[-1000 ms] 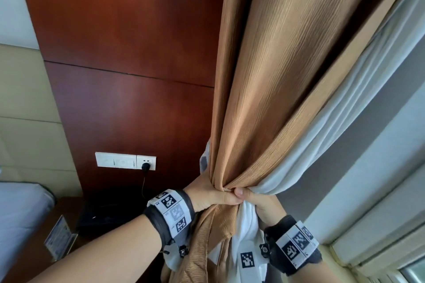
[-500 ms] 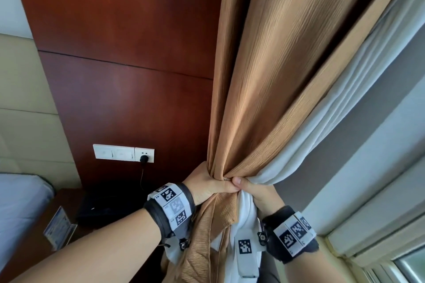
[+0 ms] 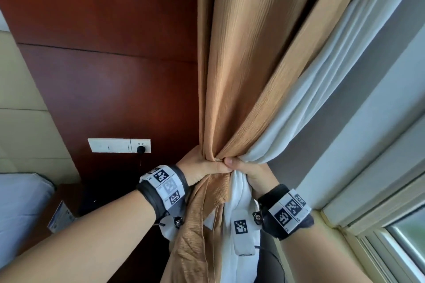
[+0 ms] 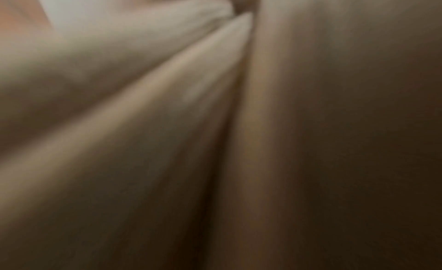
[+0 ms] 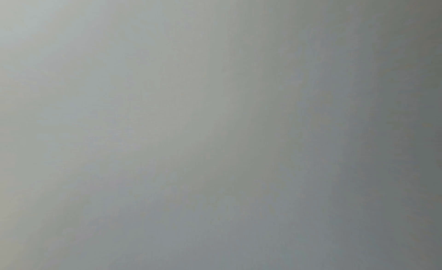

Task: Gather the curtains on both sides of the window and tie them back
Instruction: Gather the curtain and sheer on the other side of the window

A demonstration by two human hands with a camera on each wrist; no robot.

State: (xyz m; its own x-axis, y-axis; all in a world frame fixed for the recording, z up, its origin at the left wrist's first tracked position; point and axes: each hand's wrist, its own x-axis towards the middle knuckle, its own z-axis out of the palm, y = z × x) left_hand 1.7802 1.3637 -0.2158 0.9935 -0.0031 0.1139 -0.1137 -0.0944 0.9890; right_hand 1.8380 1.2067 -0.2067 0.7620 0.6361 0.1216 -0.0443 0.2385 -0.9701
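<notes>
The left hand (image 3: 202,169) is gripping the tan curtain (image 3: 248,64) at its pinched waist, fingers curling round the folds, while the right hand (image 3: 250,173) is clutching the white sheer curtain (image 3: 322,89) just beside it; both curtains are hanging between the wood panel (image 3: 115,76) and the window (image 3: 391,225)

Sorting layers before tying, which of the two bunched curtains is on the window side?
The white curtain, on the right toward the window; the tan curtain hangs beside the wood panel.
</notes>
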